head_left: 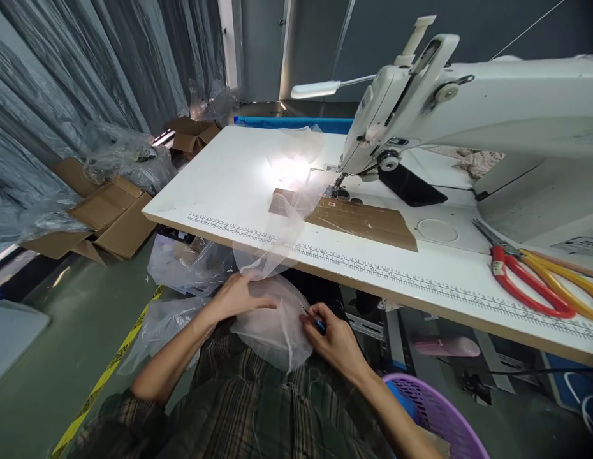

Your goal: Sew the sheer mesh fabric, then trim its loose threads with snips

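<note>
A sheer pale-white fabric (272,319) lies gathered over my lap and runs up across the table edge towards the needle area. My left hand (236,298) grips its upper left part, the thumb stretched over it and the fingertips hidden in the folds. At the fabric's right side, my right hand (332,335) is closed around small thread snips (320,326) with a blue handle. Their thin tip points up and left, close to the fabric. The white sewing machine (387,121) stands above, its lamp lighting the fabric behind the needle.
On the white table (205,185) are a brown cardboard strip (368,223), a printed ruler and red- and yellow-handled scissors (530,274). A purple basket (440,408) stands below right. Open cardboard boxes (109,210) and plastic bags (189,264) are at left.
</note>
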Tool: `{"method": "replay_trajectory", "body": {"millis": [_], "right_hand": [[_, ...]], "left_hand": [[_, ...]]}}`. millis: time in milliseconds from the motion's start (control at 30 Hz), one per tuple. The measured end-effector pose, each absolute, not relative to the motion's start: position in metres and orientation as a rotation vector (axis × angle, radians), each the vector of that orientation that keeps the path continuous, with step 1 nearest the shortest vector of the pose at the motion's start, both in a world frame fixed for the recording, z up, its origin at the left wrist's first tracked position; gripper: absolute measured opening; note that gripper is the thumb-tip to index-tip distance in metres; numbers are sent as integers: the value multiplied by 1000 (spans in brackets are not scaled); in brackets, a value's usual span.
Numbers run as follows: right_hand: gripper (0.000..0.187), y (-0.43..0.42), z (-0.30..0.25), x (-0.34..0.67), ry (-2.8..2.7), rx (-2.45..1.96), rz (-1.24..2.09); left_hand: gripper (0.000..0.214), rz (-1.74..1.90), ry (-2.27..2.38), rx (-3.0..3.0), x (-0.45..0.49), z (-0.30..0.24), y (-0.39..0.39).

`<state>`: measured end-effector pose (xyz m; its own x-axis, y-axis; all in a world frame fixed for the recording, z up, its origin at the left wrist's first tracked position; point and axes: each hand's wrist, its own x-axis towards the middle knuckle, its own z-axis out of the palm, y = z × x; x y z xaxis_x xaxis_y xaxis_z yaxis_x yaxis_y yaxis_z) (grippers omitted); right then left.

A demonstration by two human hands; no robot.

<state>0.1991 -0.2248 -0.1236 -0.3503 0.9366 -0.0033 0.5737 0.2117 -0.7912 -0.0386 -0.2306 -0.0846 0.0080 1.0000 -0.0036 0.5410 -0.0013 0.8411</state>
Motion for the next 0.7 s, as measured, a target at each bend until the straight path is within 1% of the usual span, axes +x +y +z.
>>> {"method": "replay_trajectory", "body": {"millis": [67, 133, 233, 333, 433, 500, 600, 700], "right_hand": [[27, -223, -126, 206, -2050, -1460, 831], [34, -221, -122, 207, -1991, -1450, 745], [33, -213, -111, 197, -1832, -1345, 811], [35, -202, -108, 179, -1721, -1222, 950], [41, -191, -111, 156, -1628, -1153, 1124], [44, -188, -113, 141, -1571, -1090, 1247], [49, -187, -106, 123, -1530, -1018, 1326], [54, -190, -94, 114, -1431, -1056, 1365]], "left_hand": [[56, 993, 1606, 1476, -53, -74, -231], [56, 1185, 1533, 1295, -59, -61, -227], [54, 1422, 1492, 1069, -53, -51, -217], [40, 1525, 1326, 882, -39, -63, -213], [23, 1536, 882, 449, -27, -94, -229], [8, 1512, 843, 357, -21, -116, -247], [14, 1376, 749, 98, -12, -135, -269], [24, 1300, 765, 100, -8, -133, -277]]}}
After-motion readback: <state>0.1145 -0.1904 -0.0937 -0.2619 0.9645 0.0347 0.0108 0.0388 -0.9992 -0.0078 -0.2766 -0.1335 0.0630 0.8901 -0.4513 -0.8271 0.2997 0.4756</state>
